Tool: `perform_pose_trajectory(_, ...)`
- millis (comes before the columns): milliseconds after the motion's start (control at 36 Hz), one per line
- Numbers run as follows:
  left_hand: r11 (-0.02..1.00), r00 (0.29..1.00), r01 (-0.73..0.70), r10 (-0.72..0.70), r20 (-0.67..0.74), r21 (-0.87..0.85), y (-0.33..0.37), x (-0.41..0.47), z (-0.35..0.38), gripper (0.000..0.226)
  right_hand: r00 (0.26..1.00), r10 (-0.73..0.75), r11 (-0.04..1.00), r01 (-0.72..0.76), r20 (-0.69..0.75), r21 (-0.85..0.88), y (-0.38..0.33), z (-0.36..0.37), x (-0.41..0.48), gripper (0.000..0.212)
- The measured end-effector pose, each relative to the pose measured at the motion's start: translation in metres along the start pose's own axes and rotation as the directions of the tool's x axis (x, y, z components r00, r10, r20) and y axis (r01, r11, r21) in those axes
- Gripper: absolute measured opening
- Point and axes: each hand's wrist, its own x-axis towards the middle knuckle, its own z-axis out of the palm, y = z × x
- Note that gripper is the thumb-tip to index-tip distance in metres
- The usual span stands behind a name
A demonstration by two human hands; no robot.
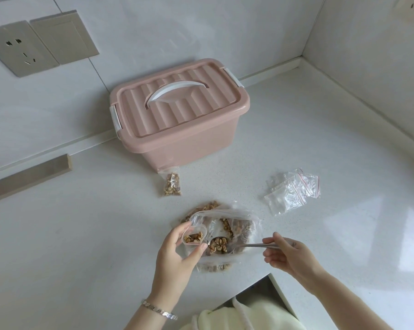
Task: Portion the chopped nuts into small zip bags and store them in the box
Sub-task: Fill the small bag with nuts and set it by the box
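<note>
My left hand (177,253) holds a small zip bag (193,236) open by its mouth, with chopped nuts inside it. My right hand (289,254) pinches the handle of a metal spoon (239,245) whose bowl, heaped with nuts, sits right beside the bag's mouth. Both are above a large clear bag of chopped nuts (234,228) lying open on the counter. One filled small bag (172,184) lies in front of the pink storage box (179,115), whose lid with a white handle is closed. A pile of empty zip bags (291,190) lies to the right.
The white counter (82,234) runs into a corner of tiled walls. Sockets (20,48) are on the left wall. A tan strip (29,177) lies along the left backsplash. The counter's front edge cuts in near my body at the bottom.
</note>
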Motion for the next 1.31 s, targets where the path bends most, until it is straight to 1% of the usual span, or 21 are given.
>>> perform_pose_trajectory(139, 0.999, 1.0, -0.005, 0.005, 0.005, 0.043, 0.002, 0.003, 0.0, 0.05, 0.999, -0.043, 0.998, 0.044, -0.005, 0.047, -0.013, -0.005, -0.003, 0.035)
perform_pose_trajectory(306, 0.997, 0.999, 0.017, -0.02, 0.031, 0.077, 0.003, 0.006, 0.003, 0.052, 0.983, -0.182, 0.981, 0.184, -0.033, 0.06, -0.046, -0.003, -0.02, 0.036)
perform_pose_trajectory(444, 0.992, 0.998, -0.03, 0.023, 0.057, 0.124, 0.005, 0.006, 0.007, 0.053, 0.946, -0.32, 0.946, 0.317, -0.053, -0.062, -0.071, 0.011, -0.038, 0.035)
perform_pose_trajectory(528, 0.989, 0.997, -0.036, 0.024, 0.078, 0.144, 0.005, 0.007, 0.011, 0.054, 0.92, -0.391, 0.907, 0.381, -0.019, -0.177, -0.078, 0.025, -0.046, 0.034)
perform_pose_trajectory(611, 0.987, 0.996, -0.027, 0.013, 0.09, 0.156, 0.004, 0.007, 0.013, 0.056, 0.888, -0.457, 0.823, 0.443, 0.048, -0.355, -0.077, 0.04, -0.053, 0.031)
perform_pose_trajectory(667, 0.988, 0.995, -0.016, 0.001, 0.096, 0.157, 0.004, 0.007, 0.014, 0.056, 0.857, -0.504, 0.728, 0.487, 0.105, -0.482, -0.075, 0.049, -0.058, 0.029)
perform_pose_trajectory(722, 0.988, 0.995, -0.001, -0.014, 0.096, 0.156, 0.005, 0.006, 0.014, 0.054, 0.822, -0.545, 0.624, 0.53, 0.166, -0.573, -0.073, 0.056, -0.063, 0.029)
perform_pose_trajectory(778, 0.991, 0.996, 0.01, -0.022, 0.083, 0.137, 0.007, 0.006, 0.014, 0.051, 0.766, -0.595, 0.507, 0.592, 0.243, -0.626, -0.072, 0.059, -0.068, 0.036)
perform_pose_trajectory(806, 0.992, 0.997, 0.013, -0.023, 0.077, 0.125, 0.009, 0.006, 0.013, 0.05, 0.737, -0.619, 0.462, 0.621, 0.271, -0.633, -0.071, 0.059, -0.07, 0.039)
perform_pose_trajectory(833, 0.994, 0.997, 0.017, -0.025, 0.07, 0.112, 0.01, 0.005, 0.013, 0.051, 0.718, -0.638, 0.441, 0.638, 0.279, -0.632, -0.072, 0.059, -0.072, 0.042)
perform_pose_trajectory(861, 0.995, 0.998, 0.021, -0.027, 0.063, 0.093, 0.012, 0.005, 0.012, 0.051, 0.708, -0.655, 0.445, 0.644, 0.265, -0.623, -0.072, 0.056, -0.073, 0.044)
perform_pose_trajectory(917, 0.999, 0.999, 0.027, -0.028, 0.037, 0.044, 0.015, 0.005, 0.01, 0.049, 0.709, -0.679, 0.508, 0.642, 0.192, -0.575, -0.074, 0.051, -0.074, 0.044)
perform_pose_trajectory(1000, 0.999, 0.999, 0.033, -0.034, -0.02, -0.043, 0.016, 0.004, 0.007, 0.047, 0.739, -0.674, 0.66, 0.599, -0.004, -0.453, -0.074, 0.04, -0.07, 0.027)
perform_pose_trajectory(1056, 0.994, 0.997, 0.04, -0.047, -0.068, -0.103, 0.016, 0.004, 0.004, 0.047, 0.766, -0.636, 0.724, 0.55, -0.093, -0.417, -0.066, 0.031, -0.06, 0.025)
perform_pose_trajectory(1111, 0.99, 0.994, 0.048, -0.061, -0.095, -0.129, 0.016, 0.003, 0.001, 0.047, 0.816, -0.564, 0.775, 0.467, -0.132, -0.426, -0.052, 0.024, -0.047, 0.025)
perform_pose_trajectory(1194, 0.99, 0.989, 0.051, -0.069, -0.13, -0.134, 0.016, 0.002, -0.002, 0.047, 0.882, -0.449, 0.826, 0.349, -0.142, -0.442, -0.028, 0.02, -0.027, 0.024)
perform_pose_trajectory(1306, 0.993, 0.984, 0.031, -0.051, -0.169, -0.118, 0.019, -0.001, -0.007, 0.047, 0.904, -0.404, 0.856, 0.318, -0.143, -0.408, -0.007, 0.027, -0.008, 0.021)
